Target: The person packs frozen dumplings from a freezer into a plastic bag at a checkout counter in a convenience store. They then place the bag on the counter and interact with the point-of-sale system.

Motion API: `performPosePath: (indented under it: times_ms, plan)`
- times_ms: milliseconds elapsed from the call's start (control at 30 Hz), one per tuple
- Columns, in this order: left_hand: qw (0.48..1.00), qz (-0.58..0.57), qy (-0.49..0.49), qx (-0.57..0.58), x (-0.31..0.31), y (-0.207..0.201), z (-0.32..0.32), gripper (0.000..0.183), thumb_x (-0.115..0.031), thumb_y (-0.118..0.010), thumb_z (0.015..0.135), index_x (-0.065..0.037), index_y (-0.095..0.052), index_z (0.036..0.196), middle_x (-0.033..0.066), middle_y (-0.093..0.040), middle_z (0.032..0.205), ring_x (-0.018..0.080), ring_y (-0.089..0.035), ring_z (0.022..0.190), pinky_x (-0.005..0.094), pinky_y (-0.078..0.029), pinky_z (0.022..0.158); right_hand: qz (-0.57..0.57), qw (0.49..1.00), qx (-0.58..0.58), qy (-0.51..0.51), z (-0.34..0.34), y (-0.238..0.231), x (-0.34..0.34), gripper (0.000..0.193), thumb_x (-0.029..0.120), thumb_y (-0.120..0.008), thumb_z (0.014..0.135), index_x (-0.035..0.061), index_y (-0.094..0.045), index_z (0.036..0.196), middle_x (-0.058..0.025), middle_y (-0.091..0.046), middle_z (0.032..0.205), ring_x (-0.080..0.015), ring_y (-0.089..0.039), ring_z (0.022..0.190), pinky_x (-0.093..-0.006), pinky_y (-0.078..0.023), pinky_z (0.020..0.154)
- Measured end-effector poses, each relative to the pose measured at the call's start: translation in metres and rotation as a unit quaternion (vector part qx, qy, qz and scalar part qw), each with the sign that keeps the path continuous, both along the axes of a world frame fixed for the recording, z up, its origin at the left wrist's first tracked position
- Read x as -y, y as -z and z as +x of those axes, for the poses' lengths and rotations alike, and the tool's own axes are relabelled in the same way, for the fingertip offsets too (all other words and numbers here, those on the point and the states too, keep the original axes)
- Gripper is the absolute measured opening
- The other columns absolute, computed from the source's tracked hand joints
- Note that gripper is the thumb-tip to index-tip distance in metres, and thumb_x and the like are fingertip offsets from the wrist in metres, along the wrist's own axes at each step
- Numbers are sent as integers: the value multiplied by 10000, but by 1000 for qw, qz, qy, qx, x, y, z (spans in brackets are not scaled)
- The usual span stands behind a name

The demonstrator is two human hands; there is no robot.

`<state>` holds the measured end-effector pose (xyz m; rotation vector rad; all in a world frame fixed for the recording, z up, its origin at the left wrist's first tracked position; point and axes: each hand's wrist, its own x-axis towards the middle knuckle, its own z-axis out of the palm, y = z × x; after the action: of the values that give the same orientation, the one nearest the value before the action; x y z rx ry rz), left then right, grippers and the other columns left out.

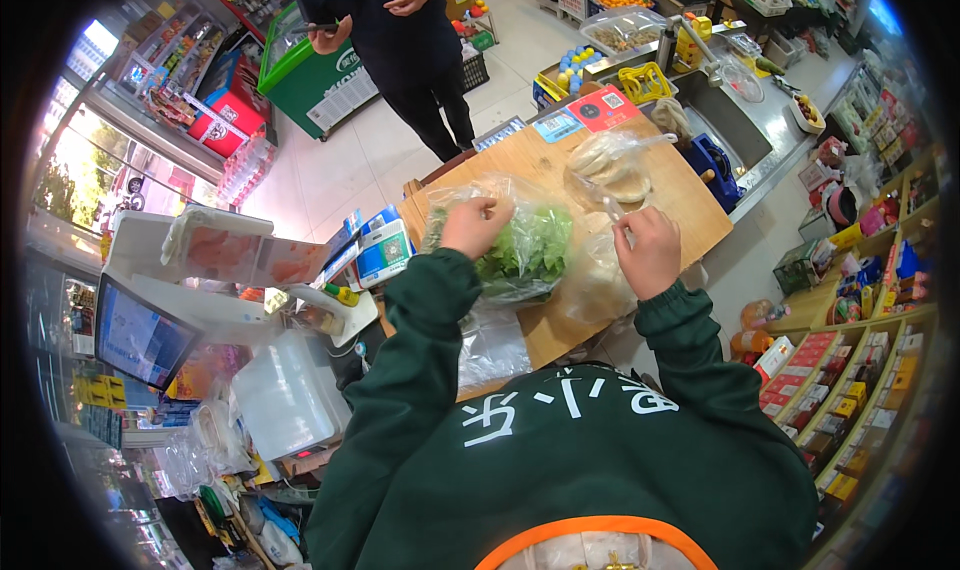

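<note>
Bagged leafy greens [535, 248]: hand positions

The bagged leafy greens are resting on the wooden table [695, 205], in front of the body, presumably so that the tabletop is bearing their weight. The left hand [478, 226] is curling its fingers over the bag's upper left side; the view is not showing whether they are clenching film. The right hand [648, 247] is pinching a whitish plastic strip [611, 208] between thumb and fingertips, a hold probably suiting thin material. A crumpled clear bag [594, 284] is lying between the greens and that hand; bagged flatbreads [608, 175] are lying just beyond.
</note>
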<state>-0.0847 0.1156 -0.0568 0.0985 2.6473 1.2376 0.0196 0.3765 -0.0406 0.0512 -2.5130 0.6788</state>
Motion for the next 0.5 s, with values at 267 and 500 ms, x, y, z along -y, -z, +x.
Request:
performPosePath:
  times_ms: [267,500]
  plan:
    - [895,369,8,252,-20,2,-11,170,-206,-684,853,-58,-623,907,41,-624,811,116,-550,671,265,-453,612,-292,954,51,-34,9,7,-11,93,43,-607,807,-13,-540,776,-98,-558,726,-200,-538,682,-309,-441,643]
    - [794,544,8,271,3,-35,24,268,-144,-647,856,-74,-553,1097,67,-642,1029,108,-538,794,252,-439,689,-381,920,86,-21,20,13,-18,97,64,-606,844,8,-544,793,-26,-563,745,-127,-527,715,-270,-432,689]
